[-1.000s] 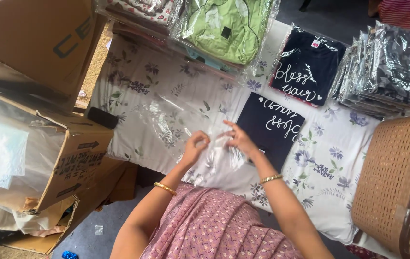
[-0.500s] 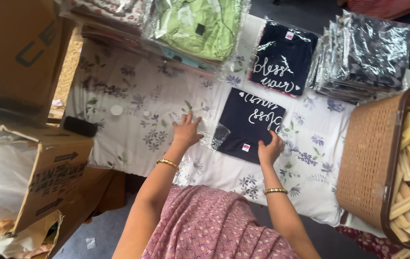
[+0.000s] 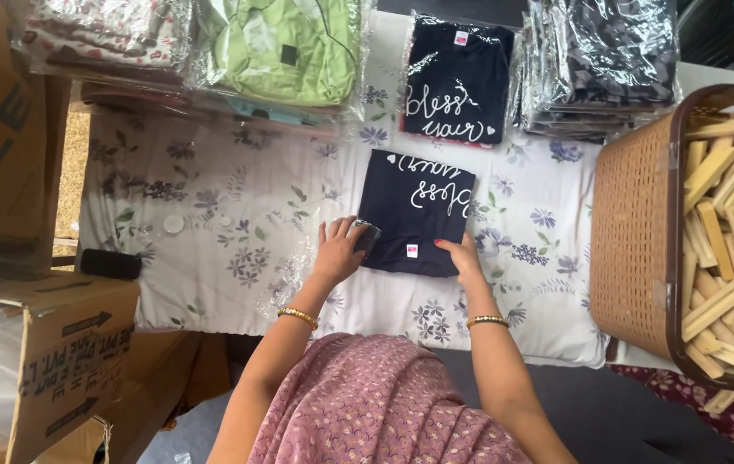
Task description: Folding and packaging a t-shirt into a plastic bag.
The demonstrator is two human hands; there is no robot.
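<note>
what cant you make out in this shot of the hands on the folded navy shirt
Head view only:
- Left hand: whether it grips the clear plastic at the folded navy shirt edge; its own fingers cover the spot.
- Right hand: palm hidden; contact unclear.
- Wooden pieces in the brown basket: cut off by the right edge.
- Bagged dark garments: glare hides them.

Left hand and right hand press the folded navy shirt.

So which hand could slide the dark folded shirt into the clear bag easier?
Probably the left hand: it touches the navy folded T-shirt's left edge, beside the clear plastic bag. The right hand rests on the far corner.
</note>
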